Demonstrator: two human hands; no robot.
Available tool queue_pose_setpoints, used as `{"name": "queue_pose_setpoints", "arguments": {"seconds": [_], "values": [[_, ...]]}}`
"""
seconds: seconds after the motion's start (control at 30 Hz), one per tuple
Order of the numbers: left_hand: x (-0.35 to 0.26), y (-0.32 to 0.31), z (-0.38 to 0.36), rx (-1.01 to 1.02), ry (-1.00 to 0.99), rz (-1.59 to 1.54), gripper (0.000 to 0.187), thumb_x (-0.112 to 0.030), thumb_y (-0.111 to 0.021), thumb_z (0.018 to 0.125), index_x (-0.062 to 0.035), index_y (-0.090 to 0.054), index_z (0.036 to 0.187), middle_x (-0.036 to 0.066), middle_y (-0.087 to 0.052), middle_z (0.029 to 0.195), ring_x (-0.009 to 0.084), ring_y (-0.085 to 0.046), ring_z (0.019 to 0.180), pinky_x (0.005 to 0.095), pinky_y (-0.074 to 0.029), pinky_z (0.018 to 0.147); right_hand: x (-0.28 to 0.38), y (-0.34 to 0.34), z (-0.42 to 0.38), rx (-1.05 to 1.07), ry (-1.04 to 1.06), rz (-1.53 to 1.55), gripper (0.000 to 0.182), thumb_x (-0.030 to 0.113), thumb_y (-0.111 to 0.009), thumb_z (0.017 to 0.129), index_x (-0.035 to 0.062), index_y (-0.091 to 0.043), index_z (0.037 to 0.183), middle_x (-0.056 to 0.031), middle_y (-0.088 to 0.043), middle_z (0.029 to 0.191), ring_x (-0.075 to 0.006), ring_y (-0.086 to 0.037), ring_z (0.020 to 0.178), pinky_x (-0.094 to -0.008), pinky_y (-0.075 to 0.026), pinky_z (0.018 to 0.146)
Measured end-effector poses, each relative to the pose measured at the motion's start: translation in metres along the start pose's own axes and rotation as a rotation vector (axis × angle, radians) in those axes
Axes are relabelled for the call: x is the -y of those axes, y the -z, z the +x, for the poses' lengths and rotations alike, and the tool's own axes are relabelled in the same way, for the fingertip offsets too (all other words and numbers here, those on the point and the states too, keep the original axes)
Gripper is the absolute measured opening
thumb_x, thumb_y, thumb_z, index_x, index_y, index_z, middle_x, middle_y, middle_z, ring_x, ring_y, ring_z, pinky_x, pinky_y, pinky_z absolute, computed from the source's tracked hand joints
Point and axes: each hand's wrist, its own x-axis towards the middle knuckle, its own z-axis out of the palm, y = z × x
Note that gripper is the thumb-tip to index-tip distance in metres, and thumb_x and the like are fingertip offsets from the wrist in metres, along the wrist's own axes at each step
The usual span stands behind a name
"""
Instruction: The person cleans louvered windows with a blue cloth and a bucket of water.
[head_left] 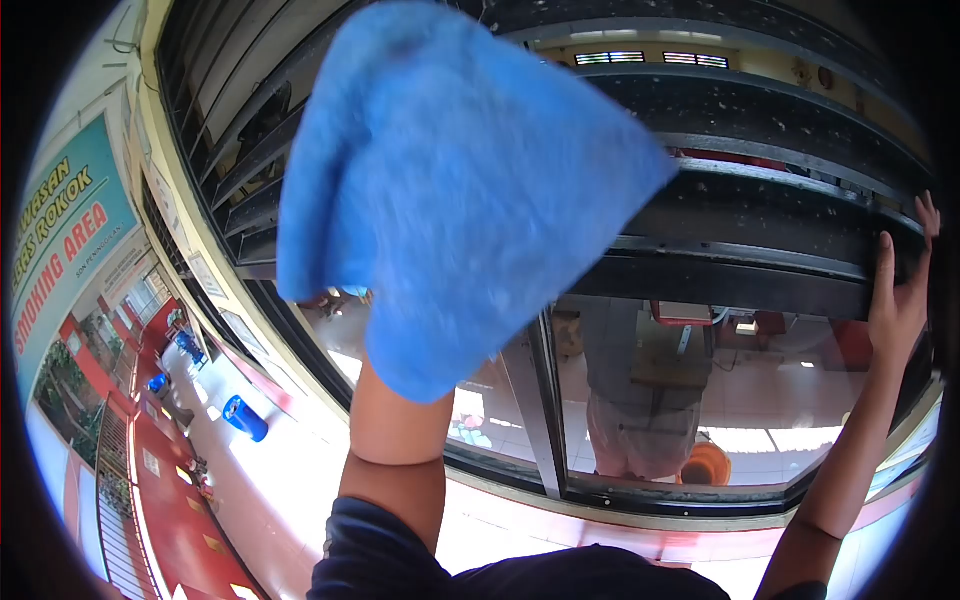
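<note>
A blue cloth point(470, 190) hangs in front of the louvred window and fills the upper middle of the head view, slightly blurred. My left forearm point(398, 425) rises behind it; the cloth hides my left hand, which holds it up. The dark louvre slats point(750, 205) are specked with pale spots and run across behind the cloth. At their far right end my right hand point(902, 295) rests against the window's edge, thumb and fingers stretched upward and apart. Below the slats is a glass pane point(770, 400) with reflections in it.
A dark upright bar point(540, 400) divides the lower glass. An orange bucket point(707, 465) shows in the pane, perhaps as a reflection. To the left runs a walkway with a blue bin point(245, 418), a red wall point(190, 510) and a green sign point(75, 220).
</note>
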Motion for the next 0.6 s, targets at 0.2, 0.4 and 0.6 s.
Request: {"name": "queue_pose_setpoints", "arguments": {"seconds": [0.2,0.4,0.6], "values": [[0.069,0.012,-0.108,-0.141,0.123,-0.132,0.057,-0.034,-0.058,0.102,-0.0043,-0.042,0.148,0.022,-0.054,0.138,0.0343,-0.062,0.122,0.0482,-0.055,0.101,-0.008,-0.002,-0.007,0.057,-0.068,-0.061,0.051,0.026,-0.060,0.100,0.0179,-0.045,0.149,-0.0116,-0.042,0.157,-0.0302,-0.035,0.148,-0.0468,-0.026,0.122],[0.086,0.015,-0.140,-0.162,0.184,-0.183,0.057,-0.034,-0.058,0.102,-0.0042,-0.042,0.148,0.023,-0.054,0.138,0.0343,-0.062,0.122,0.0481,-0.055,0.101,-0.008,-0.005,-0.005,0.019,-0.040,0.009,0.051,0.027,-0.059,0.101,0.0187,-0.045,0.149,-0.0116,-0.043,0.157,-0.0307,-0.037,0.147,-0.0482,-0.028,0.121],[0.086,0.013,-0.141,-0.150,0.198,-0.183,0.057,-0.034,-0.058,0.102,-0.0042,-0.042,0.148,0.023,-0.054,0.138,0.0343,-0.062,0.122,0.0479,-0.055,0.100,-0.014,-0.007,-0.007,0.050,-0.039,-0.035,0.051,0.028,-0.060,0.101,0.0169,-0.046,0.149,-0.0130,-0.043,0.156,-0.0308,-0.040,0.146,-0.0451,-0.030,0.121]]}}
